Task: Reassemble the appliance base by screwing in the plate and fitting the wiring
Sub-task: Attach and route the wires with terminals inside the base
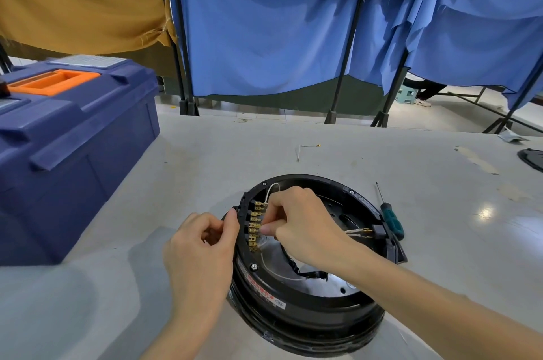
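Grey table (323, 148) with blue curtains (264, 36) hanging beyond it. A blue toolbox (73, 139) sits far left. A round black base (308, 321) lies near centre, open side up. A row of brass terminals (255, 227) runs near to far along its left inner edge. The left hand (202, 248), fingers curled, grips the base's left edge. The right hand (302, 221) pinches a white wire (271, 187) at the terminals, its forearm covering the base's middle. A red label (261, 286) on the rim is too small to read. A screwdriver (390, 218) lies just right, tip pointing far.
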